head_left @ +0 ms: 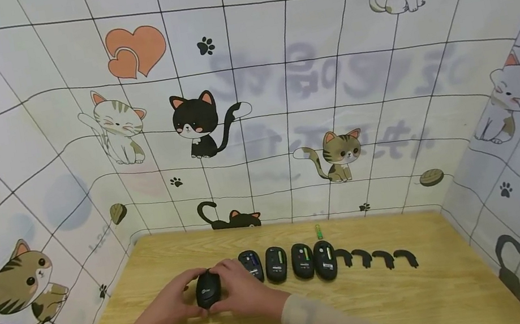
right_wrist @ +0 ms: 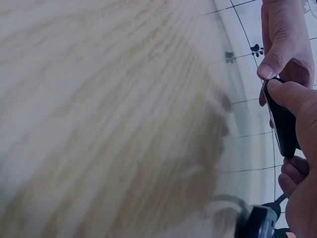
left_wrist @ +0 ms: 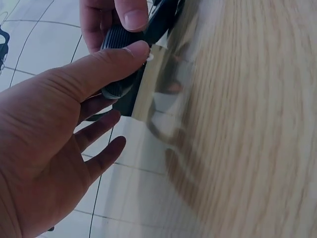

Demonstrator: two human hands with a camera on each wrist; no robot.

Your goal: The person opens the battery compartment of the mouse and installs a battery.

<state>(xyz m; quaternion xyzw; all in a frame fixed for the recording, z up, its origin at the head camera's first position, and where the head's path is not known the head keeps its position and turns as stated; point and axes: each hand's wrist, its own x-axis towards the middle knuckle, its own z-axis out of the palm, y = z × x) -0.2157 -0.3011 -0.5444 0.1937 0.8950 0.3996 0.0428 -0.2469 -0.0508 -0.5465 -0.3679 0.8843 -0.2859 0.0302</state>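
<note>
A black computer mouse (head_left: pixel 208 289) is held just above the wooden table, its top with a small pale logo facing the head camera. My left hand (head_left: pixel 175 303) grips it from the left, and my right hand (head_left: pixel 245 290) from the right. In the left wrist view, the left thumb lies against the ribbed side of the mouse (left_wrist: pixel 121 38), while two lower fingers stand away from it. The right wrist view has both thumbs close together at one end of the mouse (right_wrist: pixel 283 126). Its underside is hidden in the head view.
Right of my hands, several black mice (head_left: pixel 302 261) lie underside up in a row, battery slots showing. Beyond them are several curved black pieces (head_left: pixel 383 259). A small green object (head_left: pixel 319 232) lies behind the row. Cat-printed sheeting (head_left: pixel 267 143) walls the table (head_left: pixel 447 291).
</note>
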